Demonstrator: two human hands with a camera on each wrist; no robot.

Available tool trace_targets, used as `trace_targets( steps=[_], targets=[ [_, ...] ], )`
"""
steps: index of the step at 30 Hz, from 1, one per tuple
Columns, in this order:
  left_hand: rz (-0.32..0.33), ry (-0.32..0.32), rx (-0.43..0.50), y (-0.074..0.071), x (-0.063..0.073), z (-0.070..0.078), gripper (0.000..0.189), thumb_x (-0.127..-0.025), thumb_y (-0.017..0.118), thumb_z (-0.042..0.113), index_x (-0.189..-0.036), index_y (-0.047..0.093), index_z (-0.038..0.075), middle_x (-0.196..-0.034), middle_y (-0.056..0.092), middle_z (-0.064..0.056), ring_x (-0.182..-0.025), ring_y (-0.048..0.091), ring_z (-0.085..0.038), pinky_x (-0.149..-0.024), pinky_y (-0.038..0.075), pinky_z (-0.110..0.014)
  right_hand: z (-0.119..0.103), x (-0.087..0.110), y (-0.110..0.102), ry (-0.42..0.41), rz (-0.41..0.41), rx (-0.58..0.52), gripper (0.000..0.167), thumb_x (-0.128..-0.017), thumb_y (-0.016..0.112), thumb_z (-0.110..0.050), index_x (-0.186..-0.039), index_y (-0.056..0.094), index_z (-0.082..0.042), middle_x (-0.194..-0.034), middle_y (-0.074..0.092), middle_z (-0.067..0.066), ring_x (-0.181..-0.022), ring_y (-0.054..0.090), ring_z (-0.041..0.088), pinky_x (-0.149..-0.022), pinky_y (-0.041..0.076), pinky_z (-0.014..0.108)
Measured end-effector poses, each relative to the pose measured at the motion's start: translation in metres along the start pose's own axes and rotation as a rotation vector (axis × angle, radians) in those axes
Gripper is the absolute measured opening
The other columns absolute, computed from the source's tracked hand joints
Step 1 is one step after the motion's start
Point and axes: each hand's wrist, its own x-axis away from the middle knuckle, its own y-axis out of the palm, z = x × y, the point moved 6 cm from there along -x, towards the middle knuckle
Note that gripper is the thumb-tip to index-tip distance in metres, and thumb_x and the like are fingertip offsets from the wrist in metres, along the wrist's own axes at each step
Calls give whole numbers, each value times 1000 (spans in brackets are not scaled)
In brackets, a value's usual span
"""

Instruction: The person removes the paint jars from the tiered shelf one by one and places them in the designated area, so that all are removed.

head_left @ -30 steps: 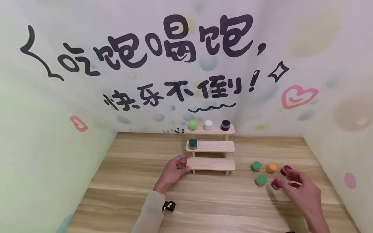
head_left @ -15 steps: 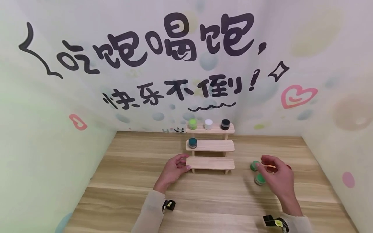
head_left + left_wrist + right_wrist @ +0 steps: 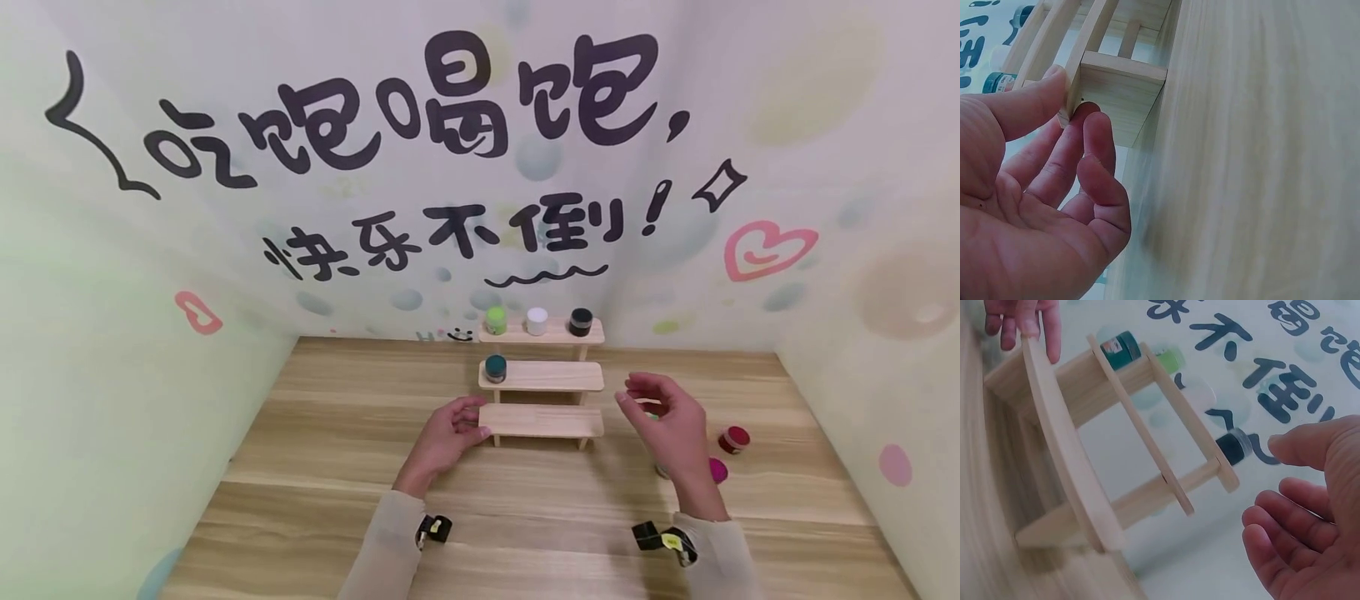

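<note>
My left hand [image 3: 442, 442] grips the left end of the lowest board of a three-step wooden display stand [image 3: 543, 421]. In the left wrist view, the thumb and fingertips [image 3: 1089, 109] pinch the board's edge. My right hand [image 3: 671, 429] hovers right of the stand, fingers loosely bent; the right wrist view shows a gap between thumb [image 3: 1304, 445] and fingers, with no jar in it. On the top step stand a light green jar [image 3: 497, 321], a white jar [image 3: 536, 321] and a black jar [image 3: 581, 322]; a teal jar [image 3: 496, 368] is on the middle step's left.
Right of the stand, a dark red jar [image 3: 734, 439] and a magenta jar [image 3: 717, 471] stand on the wooden table [image 3: 315, 467]. A green jar [image 3: 652, 416] is mostly hidden by my right hand. A printed cloth wall [image 3: 390, 292] borders the back.
My right hand has moved left from the dark red and magenta jars, over the others, toward the stand. The orange jar is out of sight now. The left hand has kept its grip.
</note>
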Motion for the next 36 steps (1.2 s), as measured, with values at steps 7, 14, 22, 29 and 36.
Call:
trace_targets(
  steps=[7,14,22,29,36],
  targets=[
    [0,-7,7,0,1,1,49,-94,78,5,-141,64,7,-117,72,-16,-97,69,-19,-80,57,-28,-15,-11,33,-42,-59,-48,36,-96,81,-25,-126,73,-7,-117,76,13,-98,67,0,-85,55,16],
    [9,-22,-1,0,1,4,48,-94,79,6,-140,65,9,-117,73,-15,-95,69,-19,-79,57,-30,-29,-19,75,-39,-150,-77,35,-96,80,-25,-126,71,-10,-119,75,14,-104,70,20,-86,59,24],
    [-1,-31,-19,1,1,2,47,-95,79,7,-140,65,11,-117,74,-14,-96,70,-18,-80,58,-29,-43,-27,112,-64,-186,-116,32,-93,83,-21,-121,73,-9,-117,75,17,-105,72,26,-90,62,40],
    [3,-28,-24,1,2,2,46,-96,78,8,-140,66,12,-118,74,-14,-101,71,-21,-82,58,-29,-53,-29,135,-88,-236,-87,33,-91,84,-19,-121,74,-8,-115,75,13,-106,70,23,-92,62,42],
    [3,-15,-32,2,1,5,46,-95,79,7,-139,66,10,-119,73,-15,-101,70,-21,-83,58,-30,-54,-33,151,-114,-263,-6,40,-89,86,-24,-124,73,-11,-115,75,6,-96,69,19,-86,62,36]
  ],
)
